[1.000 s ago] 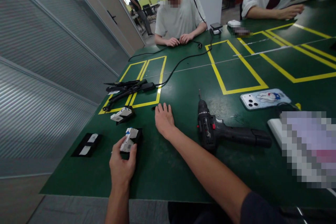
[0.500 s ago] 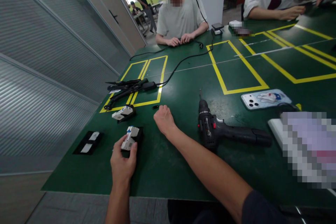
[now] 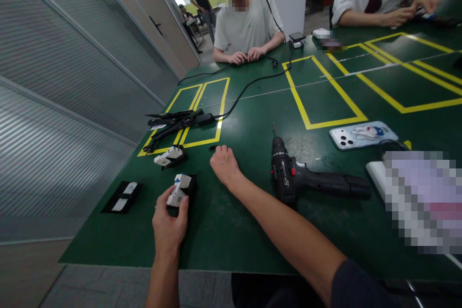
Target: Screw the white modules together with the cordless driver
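Observation:
My left hand (image 3: 169, 226) grips a small white block-shaped device (image 3: 179, 191) with a blue part on top and a black base, thumb on its right side and fingers on its left. It is at the table surface. My right hand (image 3: 224, 166) rests on the table to the right, fingers curled down; whatever might be under them is hidden. Just beyond its knuckles lies a small black piece (image 3: 212, 147). A second white device (image 3: 169, 156) on a black base sits past the left hand. Further left lies a flat black plate (image 3: 117, 194) bearing two white pads.
A cordless drill (image 3: 287, 173) lies right of my right forearm, bit pointing away. Beyond are a patterned phone (image 3: 364, 134) and a blurred stack (image 3: 422, 197). Black tools with a cable (image 3: 180, 122) lie ahead on the left. Two people sit across the green table (image 3: 260, 245).
My right hand has shifted very slightly, now nearer the small black piece. My left hand keeps its hold on the white device. The camera view has moved a little.

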Demonstrator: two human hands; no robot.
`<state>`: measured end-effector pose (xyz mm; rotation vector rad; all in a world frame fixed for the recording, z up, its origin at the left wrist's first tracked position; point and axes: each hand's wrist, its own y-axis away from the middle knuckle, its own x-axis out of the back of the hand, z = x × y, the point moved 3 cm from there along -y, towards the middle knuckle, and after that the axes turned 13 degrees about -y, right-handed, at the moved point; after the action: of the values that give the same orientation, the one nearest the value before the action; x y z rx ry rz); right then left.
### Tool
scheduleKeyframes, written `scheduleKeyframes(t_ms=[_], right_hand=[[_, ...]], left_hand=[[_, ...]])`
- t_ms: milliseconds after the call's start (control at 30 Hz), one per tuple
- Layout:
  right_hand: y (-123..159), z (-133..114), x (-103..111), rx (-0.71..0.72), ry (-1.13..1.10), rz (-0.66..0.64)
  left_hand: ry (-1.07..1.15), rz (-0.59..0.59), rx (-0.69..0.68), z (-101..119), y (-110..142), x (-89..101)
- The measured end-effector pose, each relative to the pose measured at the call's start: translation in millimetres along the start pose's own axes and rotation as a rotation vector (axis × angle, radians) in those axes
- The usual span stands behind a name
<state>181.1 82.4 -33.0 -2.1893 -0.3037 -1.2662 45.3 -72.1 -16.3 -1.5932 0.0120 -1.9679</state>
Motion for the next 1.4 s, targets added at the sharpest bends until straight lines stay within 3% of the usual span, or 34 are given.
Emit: scheduleKeyframes(t_ms=[333, 533, 833, 1000, 1200, 1400], right_hand=[[2.2, -1.8, -2.7, -0.015, -0.073, -0.027], [1.5, 1.2, -4.4, -0.091, -0.227, -0.016], [-0.6, 8.1, -14.8, -0.188, -0.941, 0.13], [-3.5, 6.5, -30.9, -0.337, -1.297, 0.1], [-4.5, 2.5, -43.3, -0.414, -1.51, 0.055], [-1.1, -8.1, -38.4, -0.415, -1.659, -0.011]], left_hand=[[-0.01, 0.004, -0.005, 0.3, -0.6, -0.4], [-0.016, -0.012, 0.006, -0.2, -0.2, -0.7], [-0.003, -0.019, 0.011, -2.8, -0.2, -1.2], [0.004, -0.035, 0.03, -1.9, 0.4, -0.5], [0.014, -0.012, 0.012, -1.4, 0.1, -1.2], [0.05, -0.023, 0.01, -4.3, 0.7, -0.9]])
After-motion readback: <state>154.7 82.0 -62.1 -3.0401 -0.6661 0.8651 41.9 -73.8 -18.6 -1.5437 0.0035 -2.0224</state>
